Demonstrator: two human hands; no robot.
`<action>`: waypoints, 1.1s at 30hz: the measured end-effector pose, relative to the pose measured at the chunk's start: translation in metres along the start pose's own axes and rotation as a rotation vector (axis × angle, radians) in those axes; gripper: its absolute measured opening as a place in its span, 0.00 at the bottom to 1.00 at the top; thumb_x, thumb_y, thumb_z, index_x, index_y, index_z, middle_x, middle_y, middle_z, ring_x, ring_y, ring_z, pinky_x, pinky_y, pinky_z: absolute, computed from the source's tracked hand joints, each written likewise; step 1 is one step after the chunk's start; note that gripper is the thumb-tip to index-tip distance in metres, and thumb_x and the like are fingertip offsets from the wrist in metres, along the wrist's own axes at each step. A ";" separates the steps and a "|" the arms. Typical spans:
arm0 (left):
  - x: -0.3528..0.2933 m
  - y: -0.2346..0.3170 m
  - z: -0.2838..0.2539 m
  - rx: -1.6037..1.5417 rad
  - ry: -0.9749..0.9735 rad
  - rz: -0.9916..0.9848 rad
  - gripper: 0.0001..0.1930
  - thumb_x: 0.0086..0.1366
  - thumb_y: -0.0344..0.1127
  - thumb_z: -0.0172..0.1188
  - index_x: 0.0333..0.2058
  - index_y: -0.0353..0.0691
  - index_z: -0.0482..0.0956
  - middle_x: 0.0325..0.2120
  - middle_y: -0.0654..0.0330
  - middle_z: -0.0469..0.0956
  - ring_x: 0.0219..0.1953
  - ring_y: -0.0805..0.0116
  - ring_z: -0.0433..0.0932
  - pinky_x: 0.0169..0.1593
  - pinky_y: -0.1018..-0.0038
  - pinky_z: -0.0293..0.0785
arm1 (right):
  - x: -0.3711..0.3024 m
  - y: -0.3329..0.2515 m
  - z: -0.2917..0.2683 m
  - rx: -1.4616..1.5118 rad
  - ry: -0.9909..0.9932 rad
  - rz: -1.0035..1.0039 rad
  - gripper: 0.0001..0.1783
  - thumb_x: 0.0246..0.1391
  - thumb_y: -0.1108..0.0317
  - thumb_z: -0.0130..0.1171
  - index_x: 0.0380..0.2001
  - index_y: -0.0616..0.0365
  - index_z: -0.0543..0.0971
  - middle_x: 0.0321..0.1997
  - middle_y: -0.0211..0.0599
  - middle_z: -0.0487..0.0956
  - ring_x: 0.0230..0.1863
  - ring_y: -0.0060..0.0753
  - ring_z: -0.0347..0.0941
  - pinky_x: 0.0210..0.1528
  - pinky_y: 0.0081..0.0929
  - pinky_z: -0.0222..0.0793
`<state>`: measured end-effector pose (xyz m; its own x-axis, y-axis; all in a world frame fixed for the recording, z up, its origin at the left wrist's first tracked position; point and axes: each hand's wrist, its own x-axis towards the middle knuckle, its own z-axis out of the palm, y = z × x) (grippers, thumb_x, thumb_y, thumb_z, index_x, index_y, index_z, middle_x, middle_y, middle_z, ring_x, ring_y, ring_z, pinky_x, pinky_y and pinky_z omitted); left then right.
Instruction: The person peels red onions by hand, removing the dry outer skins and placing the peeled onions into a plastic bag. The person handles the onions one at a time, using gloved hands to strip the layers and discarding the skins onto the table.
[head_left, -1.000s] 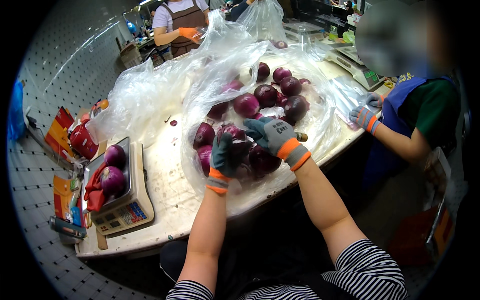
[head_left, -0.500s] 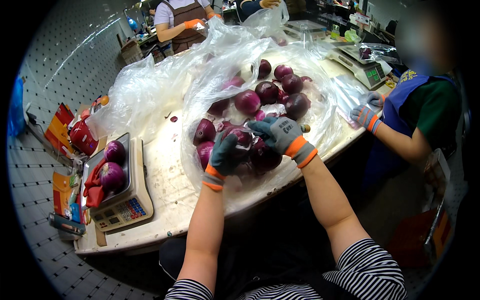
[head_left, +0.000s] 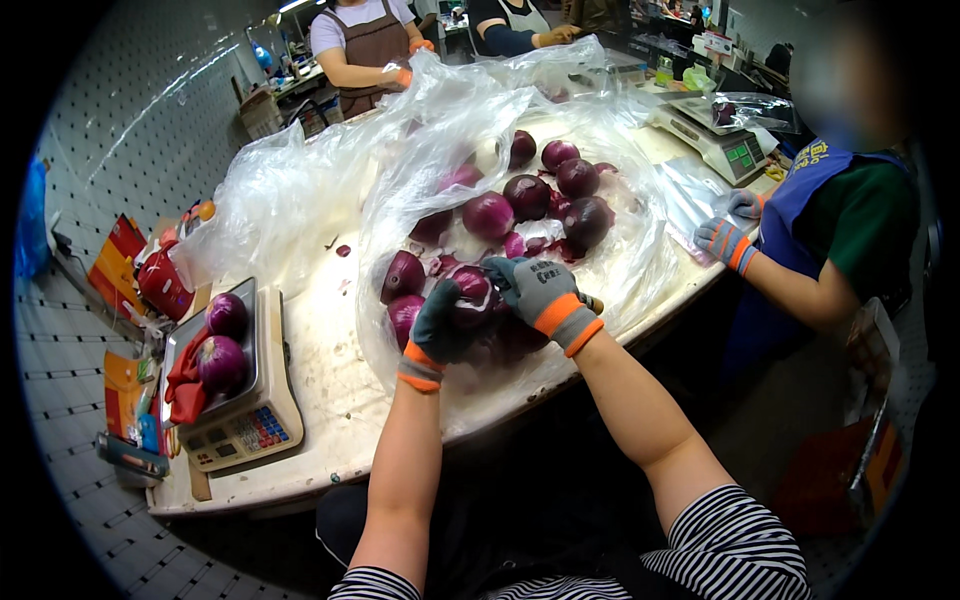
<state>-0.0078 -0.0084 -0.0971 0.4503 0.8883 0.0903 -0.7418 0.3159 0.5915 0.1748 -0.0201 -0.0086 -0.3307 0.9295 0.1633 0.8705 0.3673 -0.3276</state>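
Observation:
My left hand (head_left: 438, 322), in a grey glove with an orange cuff, is closed round a red onion (head_left: 472, 290). Against that onion's far right side rest the curled fingers of my gloved right hand (head_left: 543, 296). A tool handle (head_left: 593, 303) with a brownish end sticks out behind the right palm; the rest of it is hidden. Below my hands another dark onion (head_left: 520, 337) is partly covered. Beyond them, several red onions (head_left: 488, 215) lie on a spread clear plastic bag (head_left: 640, 240) among loose purple skins (head_left: 537, 230).
At left a scale (head_left: 268, 400) bears two onions (head_left: 222, 362) and a red cloth (head_left: 186, 385). Crumpled plastic sheeting (head_left: 270, 195) covers the table's far left. Another scale (head_left: 700, 135) stands at far right. A co-worker's gloved hands (head_left: 728, 240) are at the right edge; other people stand across the table.
My right hand has moved left and slightly down, closer to my left hand. The onion between them now shows more. A co-worker across the table has lowered a hand.

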 end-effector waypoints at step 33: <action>-0.004 0.006 0.044 1.051 0.071 0.434 0.40 0.45 0.36 0.70 0.56 0.36 0.61 0.50 0.55 0.68 0.55 0.64 0.65 0.58 0.72 0.63 | 0.021 0.007 0.002 0.468 0.340 0.061 0.11 0.47 0.61 0.57 0.31 0.56 0.77 0.33 0.46 0.78 0.35 0.46 0.74 0.39 0.37 0.68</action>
<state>0.0076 -0.0251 -0.0582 0.2037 0.8819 0.4252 -0.0297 -0.4286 0.9030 0.1730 0.0019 -0.0096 -0.0819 0.9148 0.3955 0.6048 0.3610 -0.7098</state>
